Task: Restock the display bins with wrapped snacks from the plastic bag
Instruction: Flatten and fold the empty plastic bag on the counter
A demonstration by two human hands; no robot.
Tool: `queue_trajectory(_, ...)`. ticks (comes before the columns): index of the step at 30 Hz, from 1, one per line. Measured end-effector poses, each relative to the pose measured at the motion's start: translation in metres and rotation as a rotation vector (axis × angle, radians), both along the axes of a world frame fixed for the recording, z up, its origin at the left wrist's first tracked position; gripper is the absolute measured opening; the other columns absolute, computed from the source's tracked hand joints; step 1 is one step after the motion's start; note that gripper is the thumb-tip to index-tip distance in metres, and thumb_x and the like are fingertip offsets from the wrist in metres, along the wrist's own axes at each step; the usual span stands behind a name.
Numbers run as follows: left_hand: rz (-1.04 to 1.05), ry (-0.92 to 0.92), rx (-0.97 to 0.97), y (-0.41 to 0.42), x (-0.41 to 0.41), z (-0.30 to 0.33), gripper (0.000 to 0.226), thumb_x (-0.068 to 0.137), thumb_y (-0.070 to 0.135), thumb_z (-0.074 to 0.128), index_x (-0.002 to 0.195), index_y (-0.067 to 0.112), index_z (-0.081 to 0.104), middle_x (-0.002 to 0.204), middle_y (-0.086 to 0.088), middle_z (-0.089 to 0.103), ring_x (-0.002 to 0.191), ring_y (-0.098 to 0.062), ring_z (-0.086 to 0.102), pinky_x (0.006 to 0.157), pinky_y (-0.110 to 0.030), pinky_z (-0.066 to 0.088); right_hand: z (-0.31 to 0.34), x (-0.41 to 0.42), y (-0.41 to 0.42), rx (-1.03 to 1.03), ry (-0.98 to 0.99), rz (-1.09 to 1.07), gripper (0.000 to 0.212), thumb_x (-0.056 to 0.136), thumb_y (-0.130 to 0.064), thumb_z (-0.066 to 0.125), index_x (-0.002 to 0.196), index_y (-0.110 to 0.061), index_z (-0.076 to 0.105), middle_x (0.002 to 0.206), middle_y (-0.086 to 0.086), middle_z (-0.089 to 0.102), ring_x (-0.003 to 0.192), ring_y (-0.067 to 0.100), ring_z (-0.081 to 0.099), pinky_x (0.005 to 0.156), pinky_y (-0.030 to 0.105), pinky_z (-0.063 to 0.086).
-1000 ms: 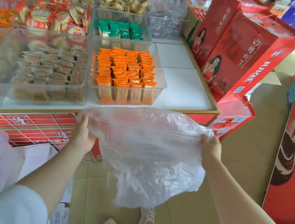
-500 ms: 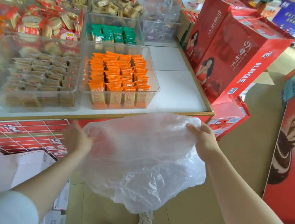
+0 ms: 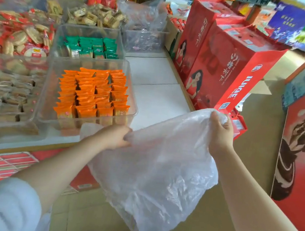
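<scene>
The orange bin [image 3: 90,96] already sits full on the table [image 3: 158,95]. The left hand [image 3: 115,137] and right hand [image 3: 220,133], fingers clamped, hold the bag [image 3: 160,174], seemingly empty. Likely next: discard it, fetch another.

One head-worn view looks forward and down, close over the display table [image 3: 156,96] edge.

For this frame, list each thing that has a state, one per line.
plastic bag: held up by both hands, looks empty
left hand: grips the bag's rim
right hand: grips the bag's rim
orange-snack bin: well filled, neat rows
green-snack bin: part filled
</scene>
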State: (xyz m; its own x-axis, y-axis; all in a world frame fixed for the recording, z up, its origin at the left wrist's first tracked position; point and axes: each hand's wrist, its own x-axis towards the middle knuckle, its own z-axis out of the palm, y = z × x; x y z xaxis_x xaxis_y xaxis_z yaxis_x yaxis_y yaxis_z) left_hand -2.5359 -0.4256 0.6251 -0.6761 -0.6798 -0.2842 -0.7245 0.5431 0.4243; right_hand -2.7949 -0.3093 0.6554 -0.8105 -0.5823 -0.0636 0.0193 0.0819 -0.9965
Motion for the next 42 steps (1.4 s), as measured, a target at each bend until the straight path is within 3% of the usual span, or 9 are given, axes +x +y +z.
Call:
queue_trajectory(6,0.236,0.407,-0.201,-0.047,-0.057,0.033,0.022,0.086,0.011,0.063,0.067,0.005,0.052,0.056,0.000,0.038,0.062,-0.023,0.042,0.055,-0.033,0.021,-0.020,-0.088,-0.043,0.167,-0.115,0.134,0.060,0.077,-0.045,0.072,0.123,-0.013,0.051,0.113,0.007,0.062,0.099,0.021,0.062,0.089,0.038,0.051)
queue_trajectory(11,0.294,0.447,-0.466,-0.094,-0.120,0.081,0.017,0.084,0.000,0.055,0.098,0.002,0.064,0.090,-0.017,0.064,0.085,-0.034,0.058,0.067,-0.035,0.036,0.002,-0.116,-0.089,0.275,0.201,0.317,0.026,0.080,-0.028,0.070,0.094,-0.008,0.064,0.083,0.007,0.067,0.069,0.019,0.063,0.060,0.030,0.051)
queue_trajectory(15,0.369,0.401,-0.872,-0.131,-0.148,0.101,0.055,0.076,-0.007,0.053,0.130,0.000,0.046,0.119,-0.023,0.055,0.110,-0.041,0.049,0.095,-0.048,0.036,0.017,-0.129,-0.154,0.143,0.140,0.160,0.032,0.084,-0.031,0.057,0.107,-0.010,0.056,0.090,0.005,0.059,0.078,0.019,0.054,0.070,0.032,0.044)
queue_trajectory(18,-0.017,0.445,-1.026,-0.123,-0.171,0.084,0.058,0.074,0.001,0.048,0.131,0.005,0.043,0.135,-0.024,0.044,0.123,-0.036,0.035,0.105,-0.049,0.026,0.019,-0.134,-0.207,0.170,0.088,0.090,0.040,0.094,-0.030,0.050,0.126,-0.007,0.042,0.107,0.013,0.054,0.096,0.024,0.052,0.080,0.031,0.039)
queue_trajectory(21,-0.350,0.294,-0.862,-0.111,-0.187,0.038,0.049,0.091,0.037,0.038,0.136,0.020,0.044,0.145,-0.016,0.039,0.130,-0.034,0.034,0.110,-0.047,0.023,0.012,-0.129,-0.241,0.274,0.040,0.268,0.058,0.098,-0.040,0.038,0.142,-0.004,0.025,0.135,0.015,0.043,0.122,0.029,0.044,0.093,0.031,0.034)
queue_trajectory(25,-0.221,-0.257,-0.449,-0.146,-0.183,-0.020,0.070,0.090,0.062,0.031,0.149,0.029,0.014,0.158,-0.007,-0.001,0.145,-0.029,0.005,0.115,-0.043,0.001,-0.004,-0.138,-0.218,0.316,0.280,0.512,0.056,0.100,-0.038,0.037,0.148,-0.013,0.024,0.154,0.007,0.021,0.142,0.022,0.018,0.115,0.031,0.013)
queue_trajectory(30,-0.273,-0.621,-0.183,-0.165,-0.179,-0.075,0.093,0.082,0.054,0.055,0.149,0.034,-0.006,0.157,-0.006,-0.012,0.144,-0.031,0.003,0.115,-0.042,0.008,-0.072,-0.126,-0.132,0.616,0.819,0.915,0.074,0.088,-0.068,0.019,0.150,-0.030,0.008,0.159,0.002,-0.001,0.146,0.018,-0.002,0.118,0.035,0.000)
queue_trajectory(36,-0.053,-0.888,0.093,-0.168,-0.179,-0.091,0.069,0.086,0.026,0.042,0.148,0.029,0.012,0.156,-0.008,0.007,0.140,-0.034,0.018,0.110,-0.046,0.027,-0.151,-0.097,-0.097,1.158,0.828,1.175,0.076,0.090,-0.065,0.029,0.150,-0.032,-0.004,0.156,0.003,-0.021,0.144,0.028,-0.017,0.114,0.047,-0.009)
queue_trajectory(42,-0.399,0.068,-0.410,-0.136,-0.250,-0.087,0.050,0.082,0.028,0.038,0.123,0.006,0.055,0.120,-0.020,0.058,0.104,-0.037,0.060,0.079,-0.041,0.051,-0.160,-0.087,-0.098,1.096,0.894,1.124,0.115,0.051,-0.090,-0.011,0.150,-0.034,0.001,0.158,0.003,-0.016,0.145,0.029,-0.011,0.114,0.050,-0.005)
